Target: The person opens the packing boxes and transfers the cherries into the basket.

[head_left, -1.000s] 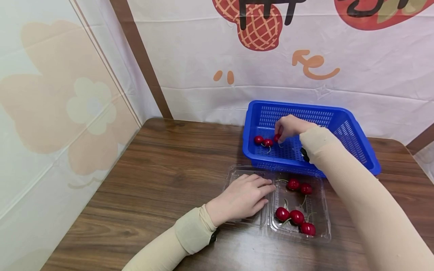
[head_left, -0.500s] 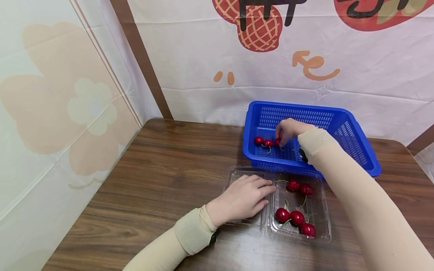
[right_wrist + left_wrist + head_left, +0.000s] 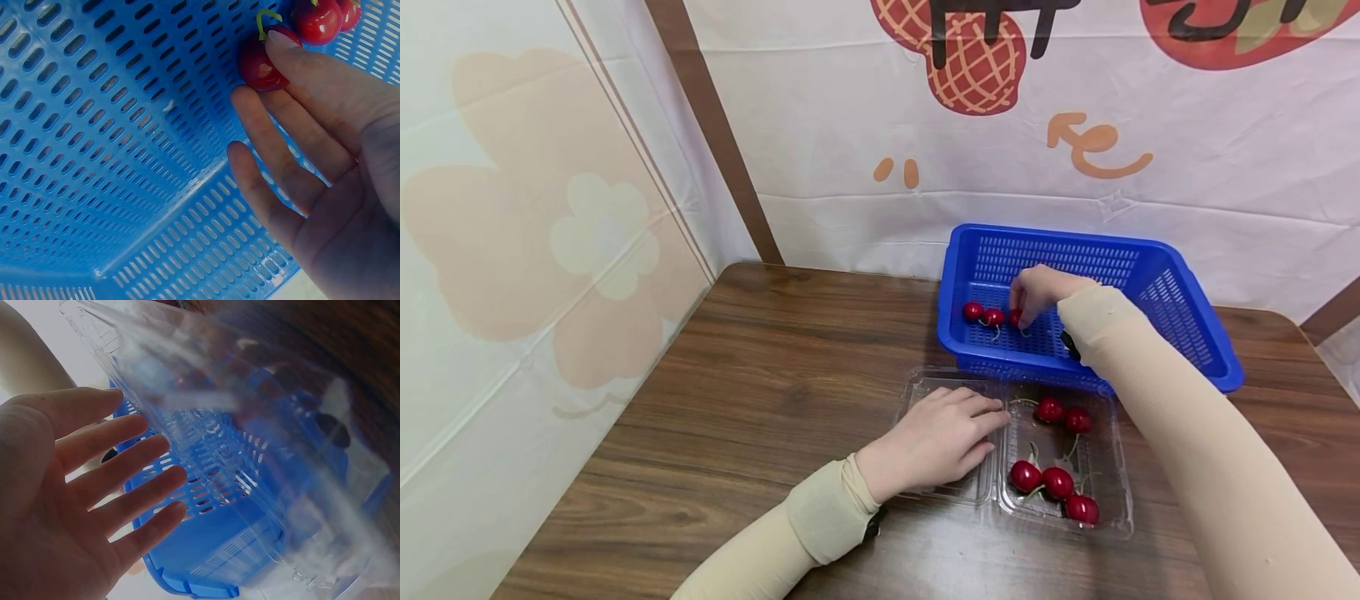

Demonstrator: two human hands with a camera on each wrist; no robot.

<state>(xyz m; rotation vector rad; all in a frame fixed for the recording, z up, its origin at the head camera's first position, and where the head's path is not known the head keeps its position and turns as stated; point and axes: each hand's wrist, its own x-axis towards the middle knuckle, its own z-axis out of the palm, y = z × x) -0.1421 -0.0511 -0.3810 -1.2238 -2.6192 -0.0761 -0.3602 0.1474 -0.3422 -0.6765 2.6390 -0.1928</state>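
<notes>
My right hand [image 3: 1043, 290] reaches into the blue plastic basket [image 3: 1159, 367], thumb and fingers around a red cherry [image 3: 255, 67] with a green stem. Two more cherries [image 3: 993, 317] lie just left of it on the basket floor. In front of the basket, a clear plastic clamshell box [image 3: 1118, 471] lies unfolded. Several stemmed cherries [image 3: 1057, 482] sit in its right half. My left hand [image 3: 934, 437] rests palm down over the left half, the lid, fingertips near the hinge. In the left wrist view its fingers [image 3: 134, 487] are spread and fairly straight beside the clear plastic.
The dark wood-grain table [image 3: 760, 375] extends to the left of the box. Behind it hangs a printed white cloth [image 3: 835, 108], and a second flowered cloth [image 3: 512, 250] covers the left side. The basket's raised walls surround my right hand.
My right hand has shifted slightly down within the basket, staying at the same cherry. The left hand, the clamshell box and the other cherries stay where they were.
</notes>
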